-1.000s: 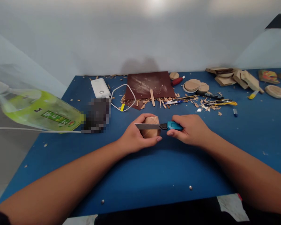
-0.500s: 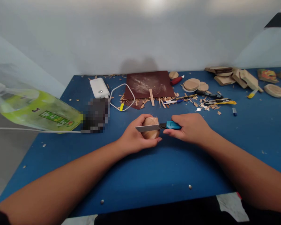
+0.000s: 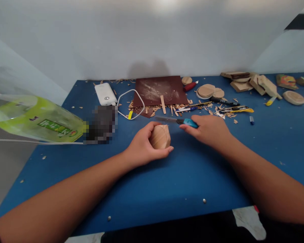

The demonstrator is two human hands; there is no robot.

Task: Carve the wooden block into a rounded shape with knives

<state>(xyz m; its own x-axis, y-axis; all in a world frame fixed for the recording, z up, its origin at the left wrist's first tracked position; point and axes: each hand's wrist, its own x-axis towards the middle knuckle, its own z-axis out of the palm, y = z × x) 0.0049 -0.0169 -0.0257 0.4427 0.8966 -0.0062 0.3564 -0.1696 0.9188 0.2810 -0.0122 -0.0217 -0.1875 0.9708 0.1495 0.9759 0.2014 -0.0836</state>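
My left hand point(image 3: 144, 145) is closed round a small wooden block point(image 3: 160, 137), thumb at its near side and fingers at its far side. The block has a flat face with a curved line and one angular corner. My right hand point(image 3: 207, 130) grips the blue handle of a utility knife point(image 3: 190, 123). Its blade, blurred, points left over the table, beyond the block and apart from it.
A brown mat point(image 3: 157, 91) with wood shavings lies at the back. Beside it are a white power bank point(image 3: 105, 93) with a cable, pens, cutters and wooden discs point(image 3: 206, 90). Wood pieces point(image 3: 267, 84) lie back right; a green bottle point(image 3: 48, 118) is at left.
The knife in my right hand has lifted off the block and moved away towards the back. My left hand still holds the block, now turned slightly.
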